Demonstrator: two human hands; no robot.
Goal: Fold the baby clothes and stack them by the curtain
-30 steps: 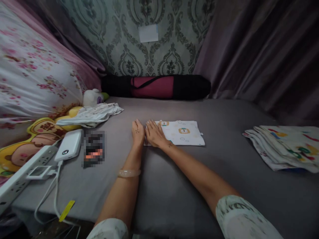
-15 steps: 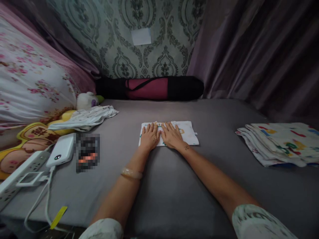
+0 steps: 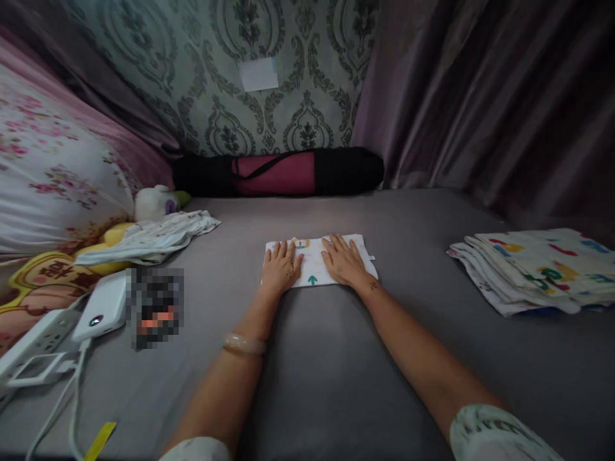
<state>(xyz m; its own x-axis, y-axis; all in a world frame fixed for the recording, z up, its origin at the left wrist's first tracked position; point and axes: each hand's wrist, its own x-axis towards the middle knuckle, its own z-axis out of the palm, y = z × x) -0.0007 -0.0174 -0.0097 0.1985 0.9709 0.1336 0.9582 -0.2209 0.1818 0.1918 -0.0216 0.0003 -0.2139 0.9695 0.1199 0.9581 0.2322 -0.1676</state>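
Note:
A small folded white cloth (image 3: 312,264) with coloured prints and a green arrow lies flat on the grey sheet. My left hand (image 3: 282,266) rests palm down on its left part, fingers spread. On its right part lies my right hand (image 3: 344,261), also palm down with the fingers apart. A strip of the cloth shows between the two hands. At the cloth's right edge a little white tag sticks out.
Right of me lies a stack of folded printed cloths (image 3: 542,266). To the left are a crumpled white cloth (image 3: 154,237), plush toys, a white power bank (image 3: 103,306), a power strip (image 3: 41,346) with cables, and a pixelated item. A black and maroon bag (image 3: 276,174) lies along the wall.
My hands have moved apart on the cloth, the left one to its left side and the right one to the right. The camera view has shifted slightly.

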